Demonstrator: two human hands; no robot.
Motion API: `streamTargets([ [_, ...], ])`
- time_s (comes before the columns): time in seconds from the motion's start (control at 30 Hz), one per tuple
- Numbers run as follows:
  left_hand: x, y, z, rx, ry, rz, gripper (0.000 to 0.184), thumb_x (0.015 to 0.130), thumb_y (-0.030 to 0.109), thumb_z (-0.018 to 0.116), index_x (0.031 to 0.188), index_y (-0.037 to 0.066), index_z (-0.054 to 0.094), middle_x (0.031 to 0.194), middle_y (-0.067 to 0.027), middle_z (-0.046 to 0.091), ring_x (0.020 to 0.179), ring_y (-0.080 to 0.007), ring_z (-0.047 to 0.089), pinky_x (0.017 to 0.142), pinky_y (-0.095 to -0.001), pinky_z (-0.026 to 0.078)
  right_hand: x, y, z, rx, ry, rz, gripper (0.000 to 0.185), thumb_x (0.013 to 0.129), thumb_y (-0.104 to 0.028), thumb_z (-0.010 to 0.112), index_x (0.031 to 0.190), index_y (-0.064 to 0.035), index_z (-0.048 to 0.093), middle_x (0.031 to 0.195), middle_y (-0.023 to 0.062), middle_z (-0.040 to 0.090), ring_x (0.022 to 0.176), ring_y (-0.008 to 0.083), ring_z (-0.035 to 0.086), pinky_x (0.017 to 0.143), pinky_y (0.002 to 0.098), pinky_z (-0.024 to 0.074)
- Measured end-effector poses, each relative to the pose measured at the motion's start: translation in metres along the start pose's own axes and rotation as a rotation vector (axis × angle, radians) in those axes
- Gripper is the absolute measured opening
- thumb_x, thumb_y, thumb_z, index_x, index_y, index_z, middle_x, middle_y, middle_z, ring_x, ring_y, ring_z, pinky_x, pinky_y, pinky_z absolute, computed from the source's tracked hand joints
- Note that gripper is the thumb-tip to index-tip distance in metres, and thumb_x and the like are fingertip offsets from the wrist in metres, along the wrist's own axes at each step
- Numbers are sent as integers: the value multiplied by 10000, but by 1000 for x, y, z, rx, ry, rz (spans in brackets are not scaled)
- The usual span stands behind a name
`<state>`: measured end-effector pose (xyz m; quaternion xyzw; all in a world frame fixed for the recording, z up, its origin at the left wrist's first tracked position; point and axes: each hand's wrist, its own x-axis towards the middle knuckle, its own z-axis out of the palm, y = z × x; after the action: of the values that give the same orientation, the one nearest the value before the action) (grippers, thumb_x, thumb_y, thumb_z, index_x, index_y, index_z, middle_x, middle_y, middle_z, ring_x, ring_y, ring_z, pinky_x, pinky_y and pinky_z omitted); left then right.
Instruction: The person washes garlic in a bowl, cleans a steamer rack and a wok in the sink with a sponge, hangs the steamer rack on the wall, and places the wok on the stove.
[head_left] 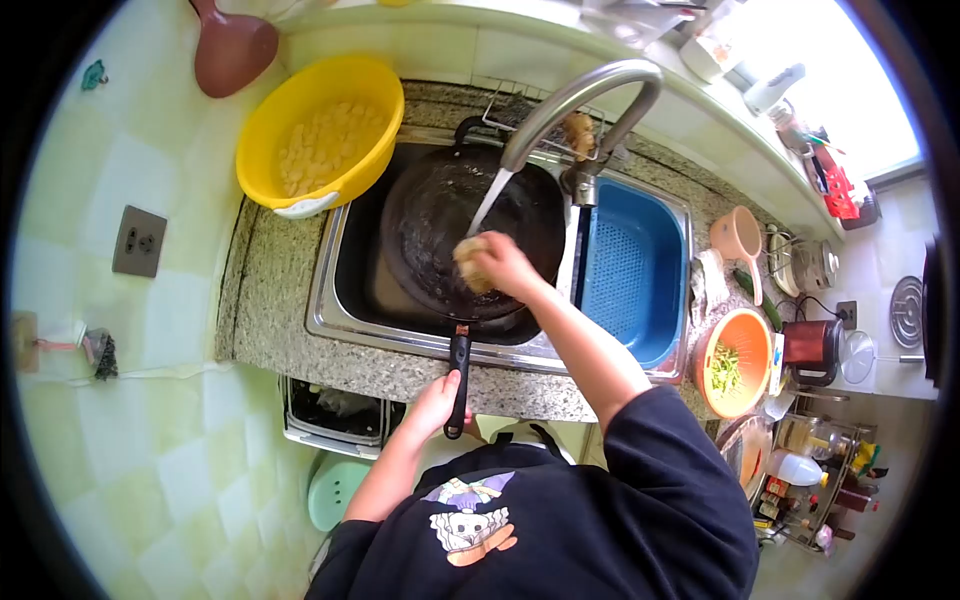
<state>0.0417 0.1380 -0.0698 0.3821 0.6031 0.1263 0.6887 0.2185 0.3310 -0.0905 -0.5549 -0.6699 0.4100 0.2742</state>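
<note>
A dark wok [425, 225] lies in the left sink basin, its black handle [459, 365] pointing toward me over the counter's front edge. My left hand [437, 402] is closed round that handle. Inside the wok, my right hand [500, 263] grips a tan scrubber [472, 262] against the inner surface. Water [487, 203] runs from the curved metal faucet [590, 85] into the wok, just above my right hand. The wok's inside looks wet.
A yellow basin [257, 145] with pale pieces in water stands at the back left. The right sink basin holds a blue drain basket [620, 270]. Right of it are an orange bowl [757, 340] of green pieces, a pink ladle [736, 235] and a kettle [812, 345].
</note>
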Motion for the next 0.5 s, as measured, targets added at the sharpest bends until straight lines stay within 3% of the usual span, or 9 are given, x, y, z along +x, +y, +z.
streamTargets([
  [0.07,4,-5,-1,670,249,161,461,929,405,373,792,8,562,768,-183,631,663,-303,620,704,-376,470,-22,15,-51,182,130,80,372,836,-216,553,1173,-71,495,1121,158,519,1057,274,514,919,369,408],
  [0.1,-9,15,-5,731,262,150,412,903,385,433,785,14,567,751,-183,620,721,-339,612,677,-394,468,-43,-11,-90,235,152,225,394,833,-218,563,1186,-61,486,1152,143,506,1072,248,505,916,361,415],
  [0.2,-24,54,-24,731,337,201,308,869,323,515,799,28,572,754,-168,620,753,-330,608,651,-411,459,-88,13,-153,164,449,168,337,826,-208,563,1118,-41,541,1104,134,531,1051,214,520,888,355,438],
  [0.23,-27,74,-29,742,415,241,278,859,303,535,806,34,580,764,-163,626,757,-320,610,643,-410,459,-102,-13,-176,109,331,253,315,789,-212,580,1052,-39,582,1046,142,558,1028,239,543,873,355,450],
  [0.27,-24,92,-33,653,436,352,228,857,262,549,822,40,588,741,-122,634,701,-257,620,618,-372,458,-109,48,-181,-195,475,214,314,754,-223,593,1008,-39,602,1020,156,576,1020,279,557,857,363,461],
  [0.33,17,105,-43,342,310,533,188,891,179,533,892,1,592,814,-55,631,777,-123,580,709,-275,457,-124,72,-188,-343,384,384,380,737,-250,613,1076,-84,578,1131,166,534,1088,322,513,917,405,426],
  [0.4,63,130,-46,56,125,664,245,914,218,513,1016,11,593,979,-47,616,936,-132,554,833,-277,427,-126,96,-187,-512,226,513,464,726,-281,652,1152,-129,551,1240,162,475,1141,352,464,958,435,393],
  [0.43,65,153,-43,-201,42,492,275,924,262,489,1084,54,572,1052,-40,599,1013,-140,528,893,-306,396,-122,94,-180,-621,119,576,512,717,-296,675,1189,-152,536,1288,161,440,1162,372,438,974,449,379],
  [0.5,105,172,-48,-622,-102,332,352,915,366,471,1135,103,547,1090,-33,591,1044,-161,521,911,-335,386,-100,56,-156,-655,336,216,513,724,-261,694,1192,-121,540,1296,167,436,1152,386,440,972,447,379],
])
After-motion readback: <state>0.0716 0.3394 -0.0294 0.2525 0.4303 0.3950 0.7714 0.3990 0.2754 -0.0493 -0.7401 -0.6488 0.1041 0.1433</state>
